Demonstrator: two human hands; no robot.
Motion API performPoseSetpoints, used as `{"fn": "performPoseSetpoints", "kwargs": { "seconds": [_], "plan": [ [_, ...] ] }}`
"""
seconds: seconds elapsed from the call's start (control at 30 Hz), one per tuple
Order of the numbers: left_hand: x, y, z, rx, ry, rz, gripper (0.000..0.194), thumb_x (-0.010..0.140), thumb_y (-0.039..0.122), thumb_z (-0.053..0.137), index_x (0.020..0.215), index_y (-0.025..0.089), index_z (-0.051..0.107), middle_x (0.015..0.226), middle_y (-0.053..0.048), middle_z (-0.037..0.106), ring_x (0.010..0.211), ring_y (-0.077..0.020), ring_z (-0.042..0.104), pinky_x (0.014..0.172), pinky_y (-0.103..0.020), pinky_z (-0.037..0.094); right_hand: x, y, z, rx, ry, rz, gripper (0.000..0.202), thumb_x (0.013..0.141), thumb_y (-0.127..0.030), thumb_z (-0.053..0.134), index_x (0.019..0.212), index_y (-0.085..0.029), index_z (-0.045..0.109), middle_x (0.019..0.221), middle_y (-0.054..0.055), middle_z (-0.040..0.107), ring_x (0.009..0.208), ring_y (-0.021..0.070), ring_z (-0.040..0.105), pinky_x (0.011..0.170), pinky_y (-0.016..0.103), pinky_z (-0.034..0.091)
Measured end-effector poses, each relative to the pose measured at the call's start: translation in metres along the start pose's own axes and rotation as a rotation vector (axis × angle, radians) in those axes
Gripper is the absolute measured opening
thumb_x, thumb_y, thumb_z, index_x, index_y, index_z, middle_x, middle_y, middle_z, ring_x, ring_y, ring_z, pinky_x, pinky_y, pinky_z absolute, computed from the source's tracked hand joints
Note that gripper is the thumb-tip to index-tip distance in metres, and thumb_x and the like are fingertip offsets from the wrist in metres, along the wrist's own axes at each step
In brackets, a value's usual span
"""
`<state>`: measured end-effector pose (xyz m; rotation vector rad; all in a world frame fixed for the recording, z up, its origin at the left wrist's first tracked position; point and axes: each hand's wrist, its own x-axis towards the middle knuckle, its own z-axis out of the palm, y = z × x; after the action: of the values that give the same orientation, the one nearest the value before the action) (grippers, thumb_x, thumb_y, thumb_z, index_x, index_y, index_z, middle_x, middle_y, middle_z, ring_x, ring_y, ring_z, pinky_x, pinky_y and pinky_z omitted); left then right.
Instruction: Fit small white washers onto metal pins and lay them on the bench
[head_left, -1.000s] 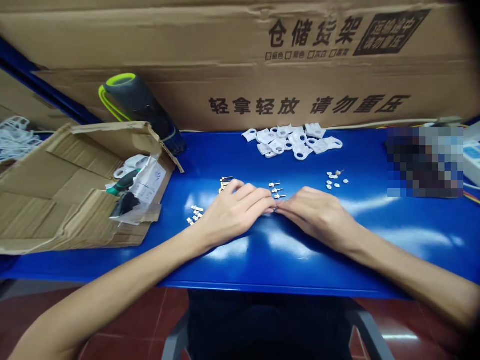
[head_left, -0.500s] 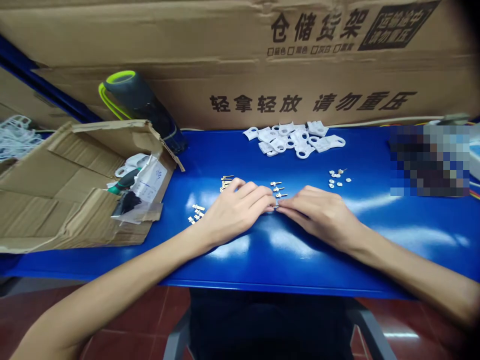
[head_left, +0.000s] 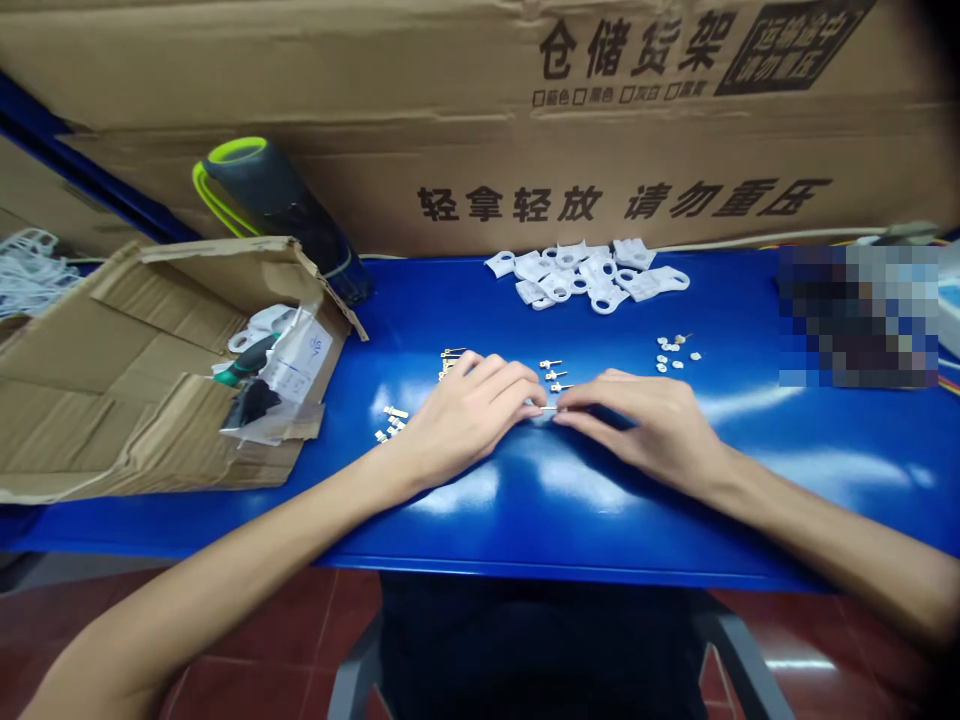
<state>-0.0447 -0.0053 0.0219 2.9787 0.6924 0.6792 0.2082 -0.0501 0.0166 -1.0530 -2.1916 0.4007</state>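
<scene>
Head view: the left hand [head_left: 480,415] and right hand [head_left: 649,420] face each other at the centre of the frame, over the table [head_left: 465,545]. Each grip is narrow, with fingertips pinching one end of a slim metal pin [head_left: 549,408], exposed in the gap between them. Three pin-shaped parts [head_left: 553,376] lie in a column just above it. Small white pieces [head_left: 661,367] lie right of centre; white ringed parts [head_left: 651,285] are heaped at upper centre.
</scene>
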Motion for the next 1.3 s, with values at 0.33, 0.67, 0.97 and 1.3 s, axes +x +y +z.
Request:
{"fn": "performPoseSetpoints", "kwargs": {
  "seconds": [0.33, 0.67, 0.97, 1.3],
  "plan": [
    [0.0000, 0.0009, -0.0045, -0.085, 0.038, -0.088, 0.023, 0.114, 0.030, 0.048, 0.113, 0.018, 0.068, 0.115, -0.008, 0.077, 0.099, -0.0209, 0.064, 0.087, -0.038, 0.040, 0.0054, -0.0059, -0.0085, 0.238, 0.033, 0.220, 0.015, 0.097, -0.041, 0.075, 0.103, -0.031, 0.085, 0.099, 0.002, 0.085, 0.087, 0.0258, 0.081, 0.083, 0.039, 0.067],
    [-0.0013, 0.0026, -0.0003, -0.137, 0.065, -0.060, 0.020, 0.113, 0.029, 0.052, 0.113, 0.019, 0.068, 0.115, -0.008, 0.077, 0.100, -0.0202, 0.064, 0.089, -0.036, 0.041, 0.0050, -0.0073, -0.0014, 0.222, 0.094, 0.033, 0.015, 0.098, -0.026, 0.074, 0.107, -0.032, 0.085, 0.099, 0.002, 0.085, 0.086, 0.0244, 0.080, 0.083, 0.041, 0.067],
    [-0.0022, -0.0015, -0.0028, -0.199, 0.082, -0.074, 0.023, 0.110, 0.040, 0.058, 0.114, 0.021, 0.070, 0.111, -0.007, 0.078, 0.098, -0.0204, 0.065, 0.088, -0.036, 0.040, 0.0052, -0.0027, -0.0064, 0.424, 0.018, 0.099, 0.020, 0.100, -0.028, 0.073, 0.115, -0.029, 0.085, 0.108, 0.003, 0.085, 0.096, 0.0224, 0.080, 0.089, 0.036, 0.065],
    [-0.0015, -0.0008, -0.0012, -0.224, 0.151, -0.002, 0.020, 0.111, 0.033, 0.058, 0.106, 0.020, 0.072, 0.107, -0.005, 0.079, 0.089, -0.0173, 0.063, 0.084, -0.035, 0.039, 0.0031, -0.0081, 0.0005, 0.522, 0.039, 0.307, 0.024, 0.089, -0.047, 0.085, 0.100, -0.025, 0.083, 0.094, 0.004, 0.084, 0.085, 0.0235, 0.081, 0.082, 0.035, 0.066]
  ]
}}
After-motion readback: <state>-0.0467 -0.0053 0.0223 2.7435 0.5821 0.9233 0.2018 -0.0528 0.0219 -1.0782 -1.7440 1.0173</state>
